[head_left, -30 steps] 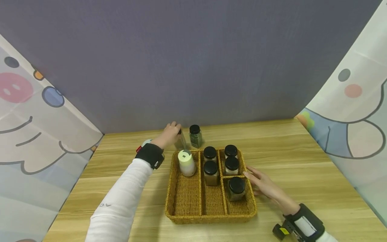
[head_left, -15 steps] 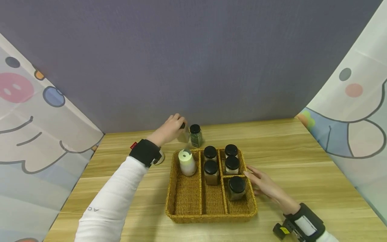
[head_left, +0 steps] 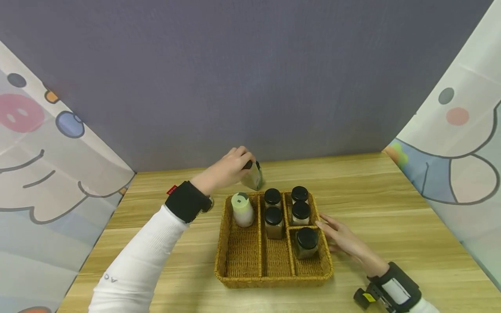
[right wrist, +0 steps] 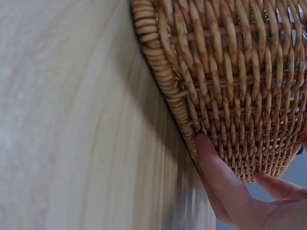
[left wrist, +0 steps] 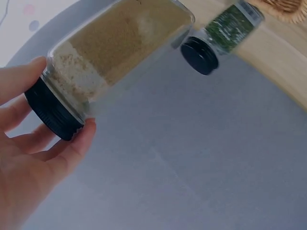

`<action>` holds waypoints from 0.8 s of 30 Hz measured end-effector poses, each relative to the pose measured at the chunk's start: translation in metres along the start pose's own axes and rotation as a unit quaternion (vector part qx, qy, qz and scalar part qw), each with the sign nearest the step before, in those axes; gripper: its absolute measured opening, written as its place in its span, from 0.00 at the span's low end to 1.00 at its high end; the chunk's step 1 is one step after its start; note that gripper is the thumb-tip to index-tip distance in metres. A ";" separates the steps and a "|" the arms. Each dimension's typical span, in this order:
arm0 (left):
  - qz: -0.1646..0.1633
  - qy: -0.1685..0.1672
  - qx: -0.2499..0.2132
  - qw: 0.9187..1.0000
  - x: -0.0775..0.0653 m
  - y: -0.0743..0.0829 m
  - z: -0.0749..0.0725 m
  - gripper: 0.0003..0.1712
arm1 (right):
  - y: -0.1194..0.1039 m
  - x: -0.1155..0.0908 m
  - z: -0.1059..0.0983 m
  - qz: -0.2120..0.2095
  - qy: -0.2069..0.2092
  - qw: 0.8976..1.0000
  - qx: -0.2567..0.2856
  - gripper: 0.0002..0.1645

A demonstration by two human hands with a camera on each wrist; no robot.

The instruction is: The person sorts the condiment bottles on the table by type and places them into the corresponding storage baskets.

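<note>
My left hand (head_left: 228, 167) pinches the black lid of a clear spice jar (left wrist: 120, 43) holding tan powder, thumb on one side and fingers on the other. In the head view this jar hangs tilted behind the wicker basket (head_left: 274, 280). It overlaps a second black-lidded jar (left wrist: 232, 28) with green dried herbs inside. With fingers extended, my right hand (head_left: 344, 241) touches the basket's right side; the right wrist view shows its fingertips against the weave. Inside the basket stand several black-lidded jars (head_left: 273, 221) and a white bottle with a pale green top (head_left: 242, 212).
Wicker dividers (head_left: 259, 248) split the basket into compartments. A small round object (head_left: 207, 204), partly hidden by my left wrist, sits on the wooden table (head_left: 375, 187). A grey panel (head_left: 250, 87) rises behind the table, with cartoon-printed sheets (head_left: 450, 143) at both sides.
My left hand has moved right along the back of the table with the spice jar, which now overlaps the herb jar. The right hand and the basket have stayed put.
</note>
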State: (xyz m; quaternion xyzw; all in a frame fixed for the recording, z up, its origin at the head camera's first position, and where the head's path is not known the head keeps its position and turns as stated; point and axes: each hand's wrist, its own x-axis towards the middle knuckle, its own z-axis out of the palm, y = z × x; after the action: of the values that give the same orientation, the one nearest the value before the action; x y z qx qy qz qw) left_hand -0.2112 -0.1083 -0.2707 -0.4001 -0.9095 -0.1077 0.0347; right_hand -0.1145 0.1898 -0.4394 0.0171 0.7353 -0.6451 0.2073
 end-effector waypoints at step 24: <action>0.129 0.032 0.008 0.991 -0.018 0.044 -0.006 0.09 | -0.001 -0.001 -0.001 0.007 0.001 1.000 -0.010 0.41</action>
State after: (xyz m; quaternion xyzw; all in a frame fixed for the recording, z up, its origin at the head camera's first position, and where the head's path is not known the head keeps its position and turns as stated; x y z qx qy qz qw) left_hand -0.1668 -0.0938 -0.2603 -0.5101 -0.8496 -0.1075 0.0803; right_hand -0.1140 0.1910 -0.4385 0.0212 0.7415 -0.6364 0.2115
